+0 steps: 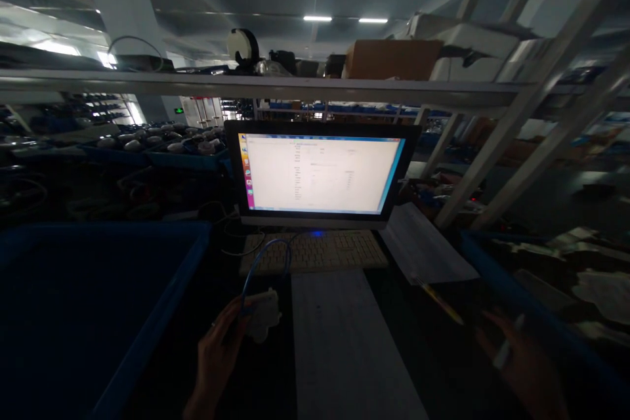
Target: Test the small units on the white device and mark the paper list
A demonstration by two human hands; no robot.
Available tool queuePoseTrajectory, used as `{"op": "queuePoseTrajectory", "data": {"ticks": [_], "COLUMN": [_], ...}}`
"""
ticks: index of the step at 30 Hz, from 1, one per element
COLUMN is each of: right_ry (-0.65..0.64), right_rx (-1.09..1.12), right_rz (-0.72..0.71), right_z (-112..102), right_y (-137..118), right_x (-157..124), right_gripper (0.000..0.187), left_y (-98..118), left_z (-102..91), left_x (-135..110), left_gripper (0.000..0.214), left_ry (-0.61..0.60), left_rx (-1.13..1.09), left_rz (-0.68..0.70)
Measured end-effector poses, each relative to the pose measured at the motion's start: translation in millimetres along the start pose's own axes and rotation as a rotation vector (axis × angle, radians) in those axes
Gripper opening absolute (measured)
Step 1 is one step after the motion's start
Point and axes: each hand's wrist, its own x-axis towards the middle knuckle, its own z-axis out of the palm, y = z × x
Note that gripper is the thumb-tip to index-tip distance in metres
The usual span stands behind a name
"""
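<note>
My left hand (219,354) is closed on a blue cable (253,264) at the edge of a small white plastic housing (263,316). The cable loops up over the keyboard (315,252); whether it is plugged into the housing is hidden by my fingers. At the lower right my right hand (529,361) is dim and smeared, with a whitish pen (506,344) held between its fingers. Just left of it lies a yellow pen (443,303). A long paper sheet (339,341) lies between my hands.
A lit monitor (319,174) stands behind the keyboard. An empty-looking blue bin (162,315) is at left; another blue bin (485,262) at right holds white parts. A second sheet (426,246) lies right of the keyboard. A shelf (295,86) crosses overhead with a cardboard box (394,59).
</note>
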Motion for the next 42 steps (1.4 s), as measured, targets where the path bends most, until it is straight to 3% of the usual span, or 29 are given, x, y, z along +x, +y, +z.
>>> {"op": "queuePoseTrajectory", "data": {"ticks": [9, 27, 42], "right_ry": [-0.104, 0.051, -0.146], "right_rx": [0.012, 0.004, 0.007], "right_rz": [0.069, -0.021, 0.126], "right_z": [-4.1, 4.9, -19.9], "right_y": [-1.8, -3.2, -23.9], "right_x": [1.2, 6.6, 12.3], "right_gripper": [0.05, 0.044, 0.048], "left_y": [0.9, -3.9, -3.3], "left_z": [2.8, 5.9, 11.9], "left_x": [-2.4, -0.3, 2.2], "left_gripper": [0.02, 0.026, 0.032], "left_ry": [0.002, 0.019, 0.033], "left_rx": [-0.075, -0.088, -0.074], "left_rz": [-0.045, -0.108, -0.113]}}
